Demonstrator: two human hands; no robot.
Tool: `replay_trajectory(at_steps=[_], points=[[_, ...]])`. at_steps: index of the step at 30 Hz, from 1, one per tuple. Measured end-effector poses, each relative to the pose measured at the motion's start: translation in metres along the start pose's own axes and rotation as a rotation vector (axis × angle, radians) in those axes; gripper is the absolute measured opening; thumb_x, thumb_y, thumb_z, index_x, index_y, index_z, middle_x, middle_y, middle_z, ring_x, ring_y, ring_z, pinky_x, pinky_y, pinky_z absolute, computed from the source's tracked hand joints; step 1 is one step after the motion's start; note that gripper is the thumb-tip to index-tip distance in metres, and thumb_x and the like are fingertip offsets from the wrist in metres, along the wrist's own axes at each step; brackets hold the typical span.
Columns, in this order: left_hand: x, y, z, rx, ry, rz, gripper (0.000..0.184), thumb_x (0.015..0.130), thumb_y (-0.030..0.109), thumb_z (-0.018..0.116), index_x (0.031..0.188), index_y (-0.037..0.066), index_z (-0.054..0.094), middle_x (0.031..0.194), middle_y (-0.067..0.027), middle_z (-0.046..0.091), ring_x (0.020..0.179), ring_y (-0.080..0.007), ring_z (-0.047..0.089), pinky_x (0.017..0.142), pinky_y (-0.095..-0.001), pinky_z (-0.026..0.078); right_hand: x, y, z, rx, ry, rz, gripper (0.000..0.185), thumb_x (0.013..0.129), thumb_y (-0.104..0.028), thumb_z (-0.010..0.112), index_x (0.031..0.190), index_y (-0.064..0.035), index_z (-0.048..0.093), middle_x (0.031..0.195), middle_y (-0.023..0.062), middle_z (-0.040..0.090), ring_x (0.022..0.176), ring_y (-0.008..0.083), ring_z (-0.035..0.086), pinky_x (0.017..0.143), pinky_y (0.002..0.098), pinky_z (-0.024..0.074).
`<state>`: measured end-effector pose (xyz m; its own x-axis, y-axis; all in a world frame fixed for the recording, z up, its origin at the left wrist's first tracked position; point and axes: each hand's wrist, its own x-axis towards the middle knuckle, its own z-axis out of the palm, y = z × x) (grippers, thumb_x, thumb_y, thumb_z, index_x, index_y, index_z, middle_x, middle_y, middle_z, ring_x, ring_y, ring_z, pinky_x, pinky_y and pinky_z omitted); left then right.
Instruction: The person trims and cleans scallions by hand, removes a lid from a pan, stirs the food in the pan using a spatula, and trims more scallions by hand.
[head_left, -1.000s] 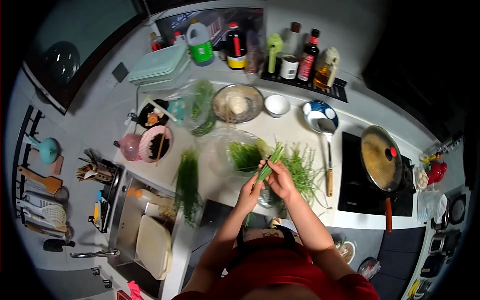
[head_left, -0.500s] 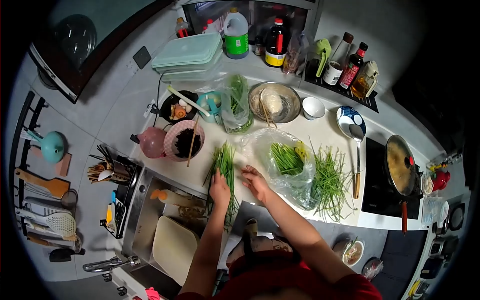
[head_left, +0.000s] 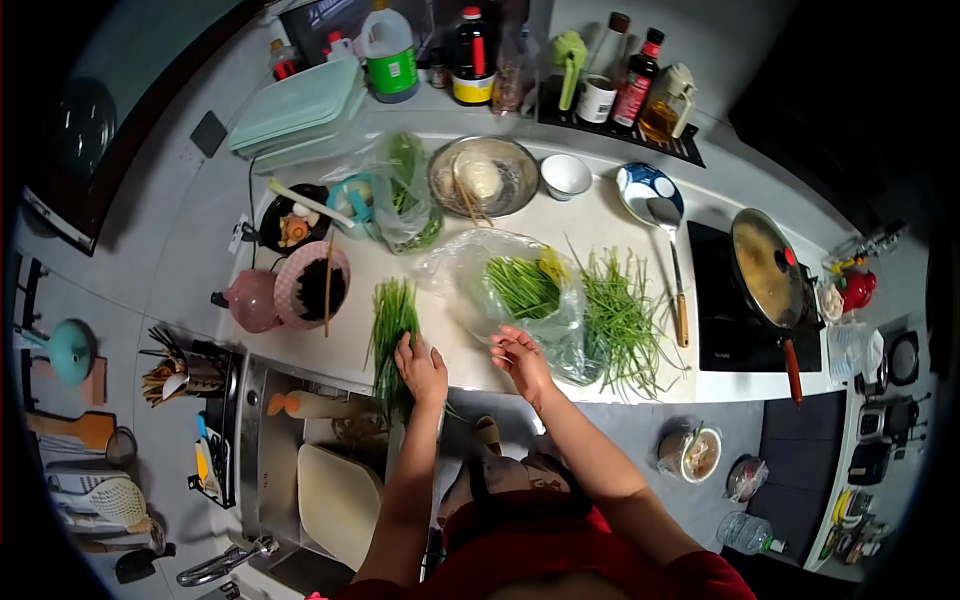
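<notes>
A bundle of long green chives [head_left: 390, 320] lies at the counter's front edge, its ends reaching over the sink side. Resting against the bundle's right side is my left hand [head_left: 423, 372], fingers apart and not wrapped round the stalks. My right hand [head_left: 522, 362] hovers by the near edge of a clear plastic bag [head_left: 490, 290], fingers loosely curled and apart, with nothing seen in them. More cut chives [head_left: 525, 288] show inside the bag's mouth. A loose, spread pile of chives [head_left: 625, 315] lies to the right of the bag.
Behind stand a steel bowl with dough [head_left: 478, 178], a white bowl [head_left: 566, 177] and a bagged green vegetable [head_left: 405, 190]. A pink colander [head_left: 338, 265] is at left above the sink [head_left: 268, 440]. A lidded pan [head_left: 768, 262] sits on the stove at right, beside a spatula [head_left: 676, 280].
The head view has turned, so the counter appears shifted left and up. My left hand has slid to the right side of the chive bundle; my right hand is nearer the bag.
</notes>
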<state>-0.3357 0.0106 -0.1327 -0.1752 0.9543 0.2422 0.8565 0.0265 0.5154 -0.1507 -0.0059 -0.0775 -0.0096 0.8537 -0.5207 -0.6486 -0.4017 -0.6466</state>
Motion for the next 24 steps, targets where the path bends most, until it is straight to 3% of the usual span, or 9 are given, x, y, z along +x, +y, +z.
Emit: replay_trajectory(at_steps=[10,18,24], points=[[-0.055,0.126,0.025,-0.339,0.028,0.212,0.028,0.079,0.006,0.054,0.107,0.005,0.056,0.116,-0.0138,0.048,0.107,-0.0336,0.045,0.09,-0.0407,0.037,-0.053,-0.048,-0.09,0.11,0.092,-0.126,0.022,0.086,-0.004,0.045,0.107,-0.0054,0.053,0.089,0.0043,0.061,0.069,0.0106,0.056,0.063,0.024,0.0477],[-0.133,0.231,0.066,-0.38,0.017,0.23,0.026,0.08,0.002,0.053,0.104,0.007,0.056,0.115,-0.0108,0.049,0.106,-0.0325,0.044,0.089,-0.0408,0.036,-0.124,-0.108,-0.232,0.129,0.24,-0.175,0.019,0.085,-0.004,0.046,0.103,-0.0058,0.055,0.088,0.0046,0.062,0.066,0.0094,0.055,0.061,0.0223,0.0472],[-0.188,0.267,0.085,-0.378,0.07,0.201,0.029,0.074,-0.001,0.052,0.102,0.005,0.058,0.112,-0.0109,0.05,0.098,-0.033,0.046,0.084,-0.0408,0.039,-0.15,-0.128,-0.288,0.08,0.269,-0.129,0.019,0.086,-0.004,0.047,0.102,-0.0051,0.055,0.088,0.0049,0.062,0.066,0.0093,0.055,0.061,0.0218,0.0472]])
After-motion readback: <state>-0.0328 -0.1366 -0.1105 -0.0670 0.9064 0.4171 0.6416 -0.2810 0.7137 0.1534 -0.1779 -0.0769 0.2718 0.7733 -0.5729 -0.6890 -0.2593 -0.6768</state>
